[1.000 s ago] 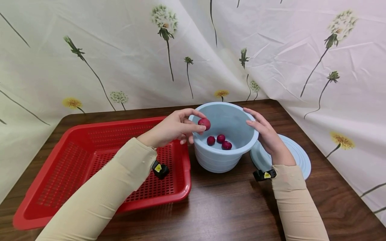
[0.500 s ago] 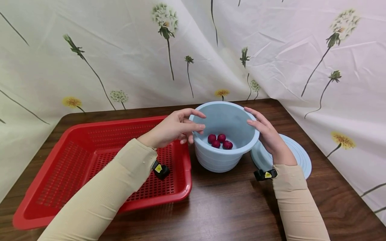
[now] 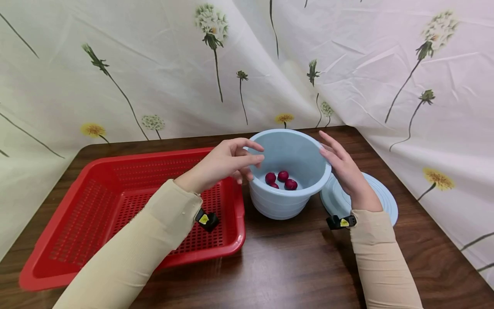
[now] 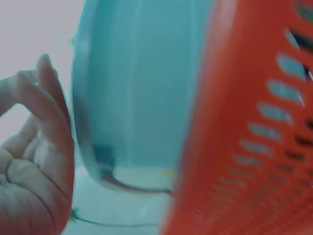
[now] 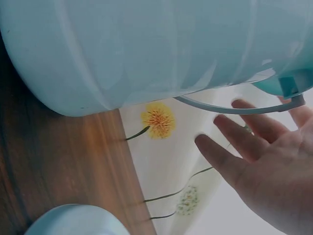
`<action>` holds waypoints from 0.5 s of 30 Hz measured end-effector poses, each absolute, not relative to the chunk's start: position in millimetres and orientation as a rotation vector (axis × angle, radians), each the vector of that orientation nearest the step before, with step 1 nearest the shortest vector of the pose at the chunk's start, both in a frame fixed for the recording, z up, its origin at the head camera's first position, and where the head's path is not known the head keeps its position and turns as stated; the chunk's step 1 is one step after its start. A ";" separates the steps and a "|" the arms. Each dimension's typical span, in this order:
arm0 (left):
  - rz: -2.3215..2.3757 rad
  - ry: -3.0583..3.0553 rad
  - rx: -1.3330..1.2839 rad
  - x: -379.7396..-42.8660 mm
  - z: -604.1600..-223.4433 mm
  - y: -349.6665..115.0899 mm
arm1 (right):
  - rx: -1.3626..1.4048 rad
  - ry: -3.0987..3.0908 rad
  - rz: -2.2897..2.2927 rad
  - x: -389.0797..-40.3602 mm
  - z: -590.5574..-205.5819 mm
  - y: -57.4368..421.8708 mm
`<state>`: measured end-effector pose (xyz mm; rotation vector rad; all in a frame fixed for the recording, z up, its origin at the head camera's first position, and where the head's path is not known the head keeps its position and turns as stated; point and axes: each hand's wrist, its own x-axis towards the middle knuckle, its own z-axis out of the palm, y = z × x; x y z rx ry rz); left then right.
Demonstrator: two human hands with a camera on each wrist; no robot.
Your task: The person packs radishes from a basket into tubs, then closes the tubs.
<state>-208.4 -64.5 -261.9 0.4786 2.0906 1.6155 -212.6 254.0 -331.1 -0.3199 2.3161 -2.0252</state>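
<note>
A light blue bucket (image 3: 279, 205) stands upright on the table, with several dark red, plum-like round fruits (image 3: 291, 184) at its bottom. My left hand (image 3: 227, 163) is at the bucket's left rim, thumb and forefinger apart with nothing between them. In the left wrist view the same hand (image 4: 39, 166) shows beside the rim. At the right rim is my right hand (image 3: 349, 176), its fingers extended; whether they touch the rim I cannot tell. The right wrist view shows the hand (image 5: 274, 166) close to the bucket's handle (image 5: 234, 110).
A red perforated plastic basket (image 3: 233, 251) lies left of the bucket, under my left forearm. Behind my right wrist is a round light blue lid (image 3: 382, 191) on the brown wooden table (image 3: 278, 266). A flower-printed cloth (image 3: 173, 77) hangs behind.
One red fruit has dropped from my left hand into the bucket, joining the others. The left hand stays at the rim, emptied. My right hand's fingers have straightened and lifted at the right rim.
</note>
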 end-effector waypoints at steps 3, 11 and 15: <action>1.607 2.133 0.488 -198.4 -253.6 -57.6 | -0.313 2.343 -2.091 -209.4 -326.1 254.8; 1.603 2.096 0.653 -167.7 -240.6 -31.4 | -0.285 2.345 -2.368 -192.2 -305.5 256.0; 1.568 2.147 0.779 -149.7 -239.7 -18.8 | -0.224 2.291 -2.577 -181.2 -295.0 254.9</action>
